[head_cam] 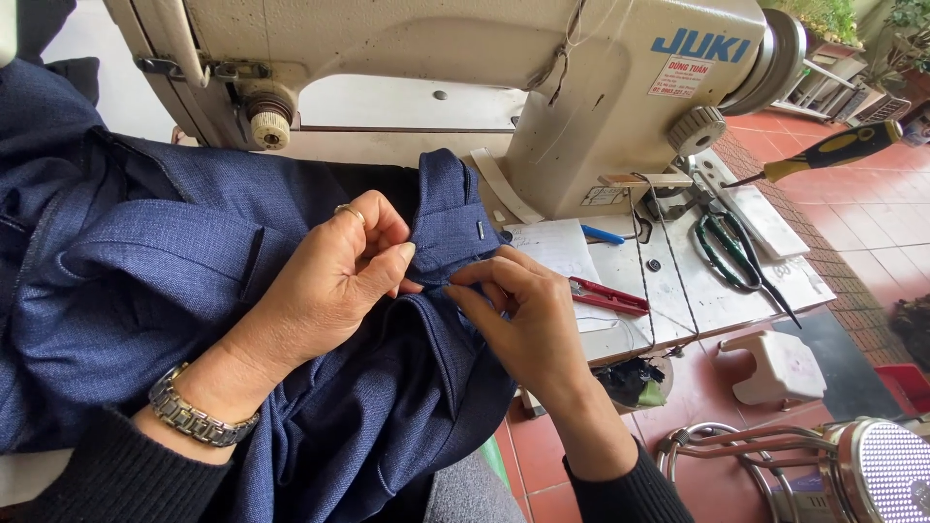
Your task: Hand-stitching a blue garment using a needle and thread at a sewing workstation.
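Observation:
A dark blue garment point(126, 271) lies spread over the sewing table and my lap. My left hand point(334, 276), with a ring and a metal wristwatch, pinches a folded strip of the garment near a small buttonhole point(480, 230). My right hand point(518, 315) pinches the same fabric from the right, just below that strip, fingertips close to the left thumb. A cream industrial sewing machine point(542, 87) stands right behind the hands.
Red thread snips point(608, 295), green-handled scissors point(728, 250), a blue pen point(603, 234) and paper lie on the white table point(707, 300). A yellow-and-black screwdriver point(828, 150) sits at the right. A white stool point(780, 366) and a metal fan point(872, 465) stand on the red tile floor.

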